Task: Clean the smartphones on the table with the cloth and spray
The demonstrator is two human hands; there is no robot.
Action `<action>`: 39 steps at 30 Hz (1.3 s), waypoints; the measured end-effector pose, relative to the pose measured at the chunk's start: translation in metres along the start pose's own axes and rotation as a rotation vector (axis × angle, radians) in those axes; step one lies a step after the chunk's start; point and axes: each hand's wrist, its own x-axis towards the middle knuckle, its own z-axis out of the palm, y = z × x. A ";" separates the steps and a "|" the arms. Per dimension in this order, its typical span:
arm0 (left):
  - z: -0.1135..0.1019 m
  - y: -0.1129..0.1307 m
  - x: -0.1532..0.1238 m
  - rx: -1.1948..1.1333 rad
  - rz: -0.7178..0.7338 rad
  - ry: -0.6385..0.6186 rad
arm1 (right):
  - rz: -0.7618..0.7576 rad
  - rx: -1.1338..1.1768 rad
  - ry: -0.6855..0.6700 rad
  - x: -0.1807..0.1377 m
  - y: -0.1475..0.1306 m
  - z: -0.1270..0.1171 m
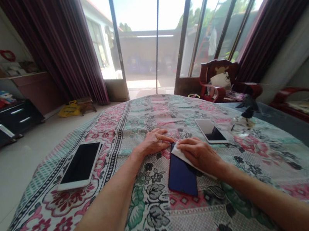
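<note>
A dark blue phone (181, 175) lies flat on the patterned cloth in front of me. My right hand (200, 155) is closed on a folded white wipe (179, 152), pressing it onto the phone's far end; part of the wipe hangs along the right edge. Whether it is tissue or fabric, I cannot tell. Fingers stretched out, my left hand (157, 140) rests on the cloth, fingertips at the phone's far left corner. To the left lies a white tablet (81, 166) with a dark screen. A smaller white phone (211, 131) sits beyond my right hand.
The floral tablecloth (155, 216) covers the table. At its right stands a clear glass bowl or jar (241, 126) with something dark above it. Beyond are a wooden chair (216, 78), glass doors (145, 54), dark curtains (58, 48) and a yellow bag (69, 109) on the floor.
</note>
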 end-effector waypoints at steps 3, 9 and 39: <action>-0.001 0.001 -0.001 0.010 0.003 -0.001 | 0.027 -0.048 -0.008 -0.002 -0.002 -0.005; 0.002 -0.002 0.001 0.026 0.001 0.002 | -0.099 0.010 -0.146 0.000 -0.022 -0.007; 0.005 -0.008 0.005 0.051 0.037 -0.008 | -0.095 -0.053 -0.142 0.003 -0.005 -0.009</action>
